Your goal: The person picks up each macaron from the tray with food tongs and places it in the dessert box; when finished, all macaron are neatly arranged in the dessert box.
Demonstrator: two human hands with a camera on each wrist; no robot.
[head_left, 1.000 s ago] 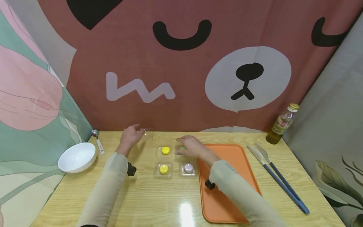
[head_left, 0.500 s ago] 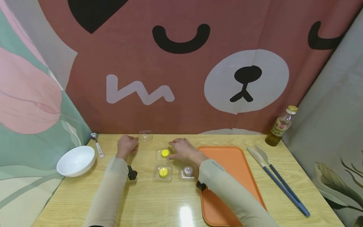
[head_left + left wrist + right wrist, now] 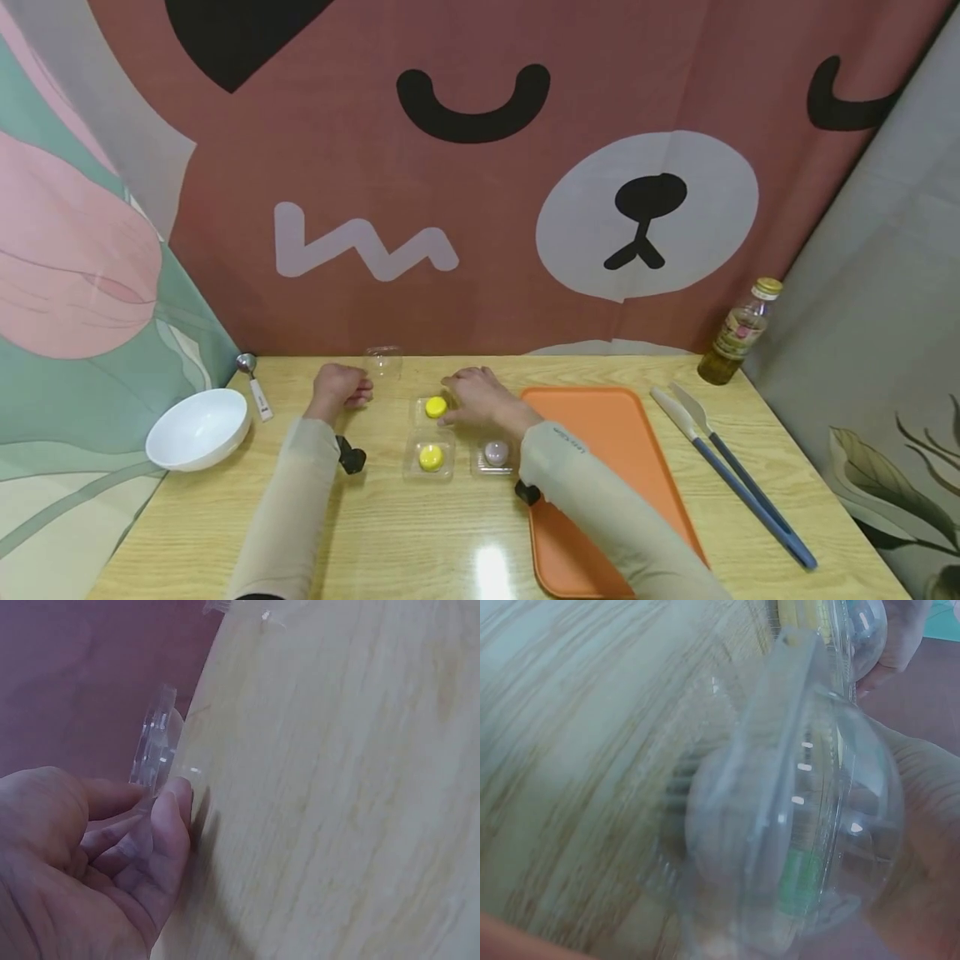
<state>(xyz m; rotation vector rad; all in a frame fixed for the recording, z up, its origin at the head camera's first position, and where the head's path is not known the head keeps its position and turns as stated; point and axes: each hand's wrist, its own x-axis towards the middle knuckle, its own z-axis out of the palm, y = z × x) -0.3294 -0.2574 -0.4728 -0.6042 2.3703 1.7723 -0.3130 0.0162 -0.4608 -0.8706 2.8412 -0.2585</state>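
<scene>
In the left wrist view, my left hand (image 3: 97, 855) pinches a clear plastic case (image 3: 154, 746) near the table's back edge; the head view hides it. My right hand (image 3: 480, 398) hovers with fingers extended and thumb apart, its fingertips beside a yellow macaron-like round (image 3: 436, 407) in a clear square box. Whether it touches that box is unclear. Nearer stand a second yellow round (image 3: 431, 458) and a lilac one (image 3: 497, 453), each in a clear box. A green piece (image 3: 801, 881) shows through domed plastic in the right wrist view; from above, my hand covers it.
Another clear plastic case (image 3: 384, 363) lies by the back edge. At left are a white bowl (image 3: 198, 429) and a measuring spoon (image 3: 258, 398). An orange tray (image 3: 600, 500), blue-handled tongs (image 3: 738, 483) and an oil bottle (image 3: 738, 337) occupy the right.
My right hand has shifted left from over the green piece toward the upper yellow one. My left hand has drawn back from the clear case at the back edge, and its fingers have curled in.
</scene>
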